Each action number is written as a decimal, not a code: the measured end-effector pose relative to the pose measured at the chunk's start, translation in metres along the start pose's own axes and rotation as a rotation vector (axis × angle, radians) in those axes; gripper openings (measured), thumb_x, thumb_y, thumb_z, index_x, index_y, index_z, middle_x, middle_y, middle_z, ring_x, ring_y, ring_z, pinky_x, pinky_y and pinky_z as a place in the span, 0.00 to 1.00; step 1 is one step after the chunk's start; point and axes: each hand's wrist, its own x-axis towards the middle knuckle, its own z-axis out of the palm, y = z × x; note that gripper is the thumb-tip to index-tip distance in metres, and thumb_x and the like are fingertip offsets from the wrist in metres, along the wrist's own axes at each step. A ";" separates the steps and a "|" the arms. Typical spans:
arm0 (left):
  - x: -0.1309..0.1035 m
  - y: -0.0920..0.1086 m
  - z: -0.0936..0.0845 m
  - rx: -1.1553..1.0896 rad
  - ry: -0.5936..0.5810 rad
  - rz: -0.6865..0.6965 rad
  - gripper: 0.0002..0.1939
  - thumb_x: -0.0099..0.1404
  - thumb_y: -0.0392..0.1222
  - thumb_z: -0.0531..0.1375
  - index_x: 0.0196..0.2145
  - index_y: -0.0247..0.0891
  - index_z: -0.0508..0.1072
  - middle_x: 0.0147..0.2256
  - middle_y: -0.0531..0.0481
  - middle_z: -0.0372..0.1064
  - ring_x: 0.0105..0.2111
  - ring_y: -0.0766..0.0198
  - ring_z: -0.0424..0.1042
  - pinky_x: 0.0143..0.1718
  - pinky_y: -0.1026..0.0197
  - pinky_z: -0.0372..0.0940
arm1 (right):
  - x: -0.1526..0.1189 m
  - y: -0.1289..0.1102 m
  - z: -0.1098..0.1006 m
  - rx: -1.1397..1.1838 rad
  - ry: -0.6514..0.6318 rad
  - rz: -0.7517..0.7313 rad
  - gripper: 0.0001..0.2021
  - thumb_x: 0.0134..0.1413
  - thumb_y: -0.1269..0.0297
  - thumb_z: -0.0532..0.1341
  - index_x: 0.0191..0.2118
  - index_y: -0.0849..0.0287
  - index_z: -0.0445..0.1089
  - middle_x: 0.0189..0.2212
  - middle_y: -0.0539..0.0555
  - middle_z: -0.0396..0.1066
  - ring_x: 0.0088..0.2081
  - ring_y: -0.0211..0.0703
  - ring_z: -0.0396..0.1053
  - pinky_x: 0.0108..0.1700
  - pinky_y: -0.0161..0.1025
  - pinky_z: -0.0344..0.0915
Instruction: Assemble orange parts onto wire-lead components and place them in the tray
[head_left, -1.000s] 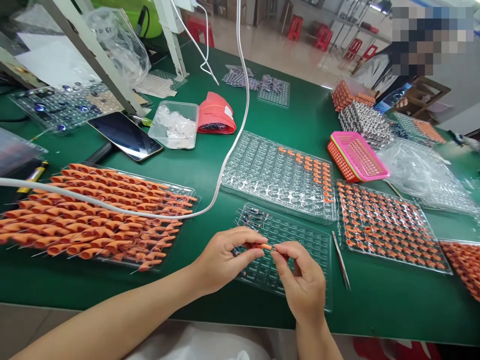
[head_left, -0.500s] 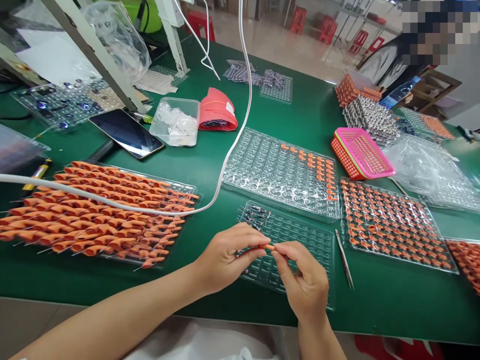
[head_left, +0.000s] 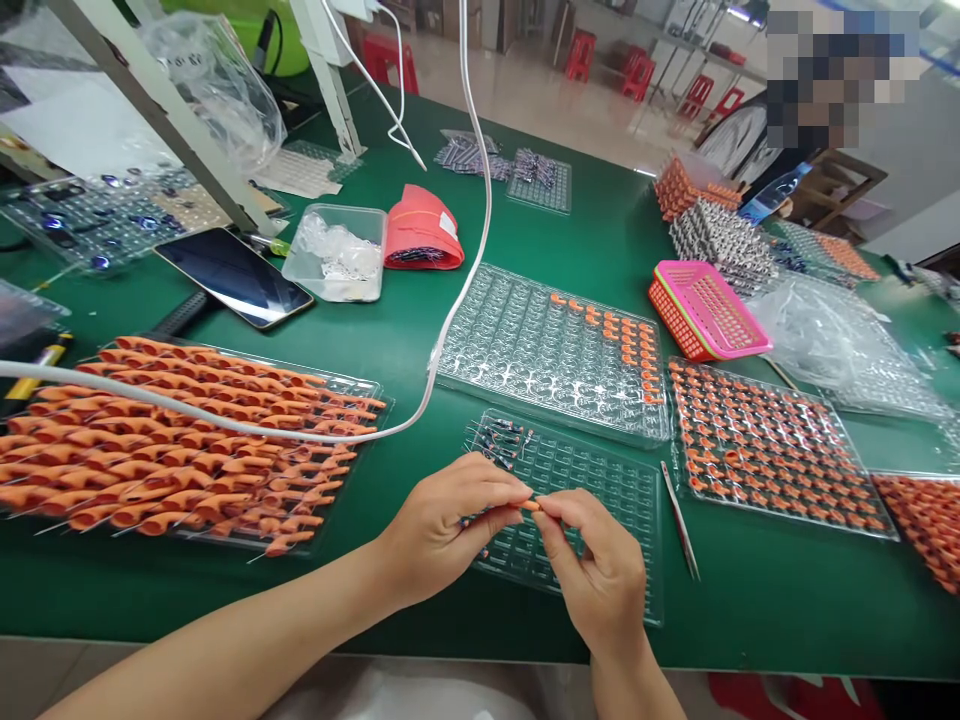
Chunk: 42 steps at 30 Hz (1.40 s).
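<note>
Little has moved since the earlier frame: the camera's view has swung slightly, while both hands stay together over the near side of a green tabletop (head_left: 510, 625). Between their fingertips is a small orange tube-like piece (head_left: 529, 504), mostly covered by the fingers. The left hand (head_left: 450, 525) pinches one end between thumb and forefinger; the right hand (head_left: 600, 570) pinches the other, and any part tucked inside that grip is hidden.

Beneath them lies a clear plastic tray with moulded pockets (head_left: 607, 490); small dark parts with thin wire leads (head_left: 504, 438) sit towards its left end, and many pockets further right show bare plastic. Beyond it, a larger clear tray (head_left: 510, 330) has orange pieces (head_left: 645, 360) only towards its right side.

At far left, densely packed orange sleeves with thin metal wires sticking out (head_left: 172, 430) look like the finished share. Judging by this, much is done, but the piece in hand seems unfinished, and the remaining dark parts and loose orange pieces appear left to join.
</note>
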 end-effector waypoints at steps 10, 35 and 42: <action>-0.002 0.000 0.000 0.011 -0.008 0.001 0.15 0.65 0.28 0.62 0.48 0.39 0.75 0.40 0.46 0.76 0.39 0.61 0.73 0.41 0.59 0.69 | 0.001 0.001 -0.001 -0.034 0.001 -0.069 0.14 0.58 0.80 0.60 0.45 0.55 0.70 0.36 0.53 0.75 0.36 0.41 0.73 0.37 0.39 0.71; -0.003 0.003 0.002 0.269 0.046 0.090 0.06 0.67 0.31 0.60 0.43 0.35 0.72 0.34 0.48 0.75 0.33 0.62 0.69 0.37 0.59 0.64 | 0.002 0.000 0.002 -0.154 0.027 0.109 0.05 0.61 0.69 0.58 0.32 0.57 0.67 0.26 0.46 0.64 0.28 0.35 0.62 0.33 0.33 0.60; -0.003 0.016 -0.003 0.449 0.024 0.083 0.04 0.67 0.32 0.57 0.37 0.34 0.72 0.31 0.46 0.74 0.31 0.61 0.69 0.33 0.60 0.64 | 0.000 -0.001 0.002 -0.144 -0.032 0.063 0.06 0.63 0.66 0.57 0.33 0.57 0.68 0.26 0.47 0.67 0.28 0.34 0.66 0.33 0.32 0.63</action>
